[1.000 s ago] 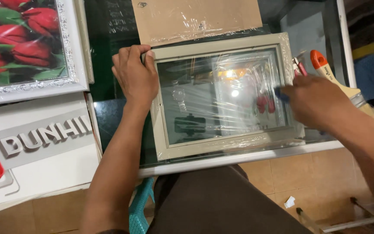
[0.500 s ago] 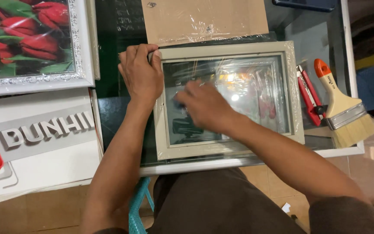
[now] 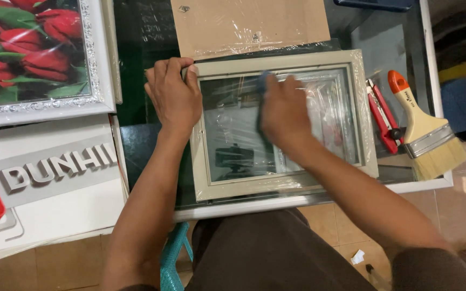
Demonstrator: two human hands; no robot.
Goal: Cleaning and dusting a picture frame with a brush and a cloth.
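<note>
The right hand [image 3: 286, 110] lies palm-down on the glass of a beige plastic-wrapped picture frame [image 3: 281, 186], fingers pressed together over what seems a dark blue cloth [image 3: 261, 86], mostly hidden. The left hand [image 3: 173, 94] clamps the frame's upper-left corner, fingers curled over the edge. The frame lies flat on a dark glass table [image 3: 146, 145]. Just right lie a red utility knife [image 3: 382, 119] and a cream-handled paintbrush [image 3: 424, 134]; brown cardboard [image 3: 249, 24] lies beyond.
</note>
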